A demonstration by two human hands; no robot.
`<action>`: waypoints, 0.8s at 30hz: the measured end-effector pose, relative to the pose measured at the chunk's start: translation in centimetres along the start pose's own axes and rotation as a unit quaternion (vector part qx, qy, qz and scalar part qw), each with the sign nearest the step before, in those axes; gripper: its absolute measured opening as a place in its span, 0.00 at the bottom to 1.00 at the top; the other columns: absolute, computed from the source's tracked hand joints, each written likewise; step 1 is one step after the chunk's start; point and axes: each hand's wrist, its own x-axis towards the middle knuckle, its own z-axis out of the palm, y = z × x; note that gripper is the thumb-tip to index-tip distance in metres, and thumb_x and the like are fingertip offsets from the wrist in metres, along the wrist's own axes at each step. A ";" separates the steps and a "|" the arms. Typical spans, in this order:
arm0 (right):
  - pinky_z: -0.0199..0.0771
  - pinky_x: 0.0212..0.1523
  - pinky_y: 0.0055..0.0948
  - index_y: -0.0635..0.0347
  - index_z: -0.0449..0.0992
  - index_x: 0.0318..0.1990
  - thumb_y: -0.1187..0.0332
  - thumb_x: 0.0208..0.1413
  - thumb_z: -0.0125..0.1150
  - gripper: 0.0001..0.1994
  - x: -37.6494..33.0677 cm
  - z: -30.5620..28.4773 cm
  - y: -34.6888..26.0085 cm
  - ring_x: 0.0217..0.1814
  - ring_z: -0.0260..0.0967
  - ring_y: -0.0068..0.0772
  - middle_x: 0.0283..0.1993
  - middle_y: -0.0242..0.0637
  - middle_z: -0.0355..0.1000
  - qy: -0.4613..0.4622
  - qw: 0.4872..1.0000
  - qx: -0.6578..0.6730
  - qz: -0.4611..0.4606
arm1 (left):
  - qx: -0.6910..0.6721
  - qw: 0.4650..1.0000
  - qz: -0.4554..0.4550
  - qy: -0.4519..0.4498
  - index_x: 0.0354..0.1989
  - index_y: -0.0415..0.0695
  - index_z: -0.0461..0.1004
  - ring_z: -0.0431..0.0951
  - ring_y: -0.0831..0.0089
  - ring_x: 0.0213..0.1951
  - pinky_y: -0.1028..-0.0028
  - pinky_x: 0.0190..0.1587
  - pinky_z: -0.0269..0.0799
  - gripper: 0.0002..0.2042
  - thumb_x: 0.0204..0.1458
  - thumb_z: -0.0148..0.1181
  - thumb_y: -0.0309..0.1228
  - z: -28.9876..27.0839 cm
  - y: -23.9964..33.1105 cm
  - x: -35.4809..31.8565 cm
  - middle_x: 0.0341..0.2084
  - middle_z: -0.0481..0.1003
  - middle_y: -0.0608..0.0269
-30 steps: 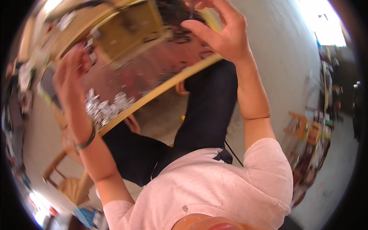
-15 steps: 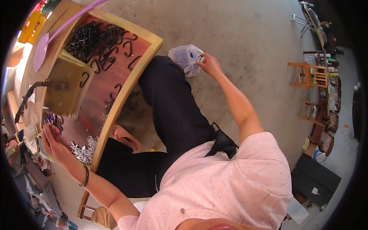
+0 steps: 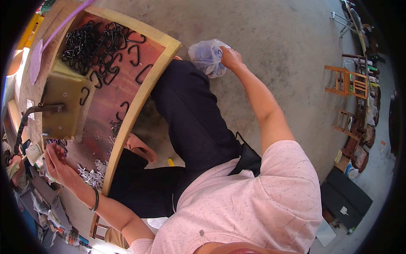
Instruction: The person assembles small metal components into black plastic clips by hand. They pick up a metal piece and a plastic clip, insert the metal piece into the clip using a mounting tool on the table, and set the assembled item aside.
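Head view: right hand [image 3: 230, 58] grips the clear plastic bag [image 3: 207, 56] at upper centre; left hand [image 3: 57, 158] pinches small metal pieces [image 3: 91, 175] lower left on the surface [image 3: 127, 114]. I should keep the bag's mouth gathered, I judge.

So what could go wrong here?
The right hand grips a thin plastic bag hanging off the knee over the floor; it may tear or slip and spill whatever is inside. The left hand is beside a heap of small shiny metal bits on the tray, which might prick fingers. While the person reaches both ways, black hooks could get knocked about.
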 end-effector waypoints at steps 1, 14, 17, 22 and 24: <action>0.78 0.53 0.49 0.54 0.78 0.51 0.71 0.54 0.54 0.17 0.1 0.2 -0.2 0.55 0.77 0.57 0.52 0.49 0.80 0.025 0.999 0.022 0.010 | 0.004 1.000 0.005 0.002 0.40 0.38 0.80 0.69 0.82 0.31 0.80 0.35 0.62 0.13 0.68 0.59 0.36 0.0 0.1 -0.1 0.29 0.75 0.69; 0.78 0.48 0.46 0.53 0.81 0.48 0.67 0.58 0.57 0.13 -2.5 2.1 3.1 0.47 0.79 0.50 0.43 0.42 0.81 0.245 0.957 0.123 -0.090 | 0.000 1.000 0.020 -0.004 0.40 0.37 0.80 0.71 0.82 0.31 0.81 0.36 0.65 0.14 0.68 0.58 0.37 0.3 0.5 -0.6 0.30 0.76 0.68; 0.79 0.44 0.45 0.53 0.82 0.45 0.66 0.59 0.58 0.10 -4.1 -0.9 1.1 0.43 0.79 0.52 0.41 0.43 0.81 0.204 0.963 0.175 -0.008 | -0.020 0.999 0.027 0.003 0.40 0.36 0.81 0.71 0.82 0.31 0.82 0.36 0.65 0.14 0.68 0.59 0.36 0.3 0.7 -0.5 0.30 0.76 0.69; 0.79 0.39 0.33 0.58 0.81 0.46 0.72 0.60 0.61 0.09 -5.7 -6.2 -3.6 0.37 0.81 0.37 0.37 0.40 0.81 0.297 0.924 0.211 -0.116 | 0.009 0.999 0.040 -0.004 0.40 0.37 0.80 0.70 0.83 0.31 0.83 0.35 0.65 0.13 0.68 0.59 0.37 0.7 0.3 -0.8 0.29 0.75 0.70; 0.79 0.38 0.30 0.60 0.81 0.46 0.75 0.60 0.61 0.08 -6.0 -10.3 -8.0 0.35 0.81 0.33 0.36 0.39 0.81 0.356 0.895 0.197 -0.184 | 0.001 0.998 0.064 -0.015 0.40 0.37 0.80 0.69 0.83 0.30 0.83 0.35 0.64 0.13 0.68 0.59 0.37 0.2 1.2 -1.0 0.29 0.75 0.70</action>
